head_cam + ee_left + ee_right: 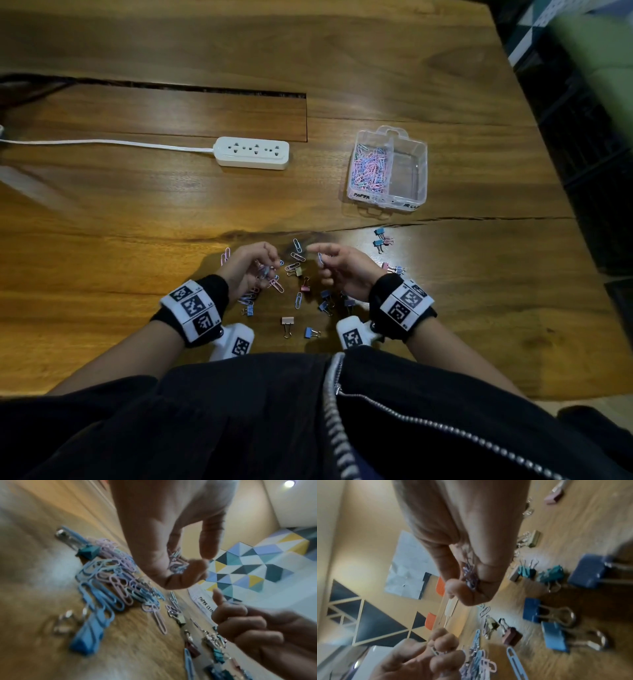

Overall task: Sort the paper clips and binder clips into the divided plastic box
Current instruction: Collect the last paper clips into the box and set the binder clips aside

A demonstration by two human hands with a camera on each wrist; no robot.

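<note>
A clear divided box (407,192) stands at the right back; its left compartment holds several pastel paper clips (370,166), its right compartment looks empty. Loose paper clips (297,255) and small binder clips (310,332) lie scattered near the table's front edge. My left hand (269,263) hovers over them with fingers curled round a bunch of paper clips (178,562). My right hand (317,255) faces it and pinches paper clips (470,574) between thumb and fingers. More paper clips (111,581) lie piled below the left hand.
A white power strip (251,152) with its cable lies behind the hands on the wooden table (137,212). Teal and pink binder clips (379,238) sit to the right of the hands. A dark slot (205,89) crosses the table at the back. The table's edge runs down the right.
</note>
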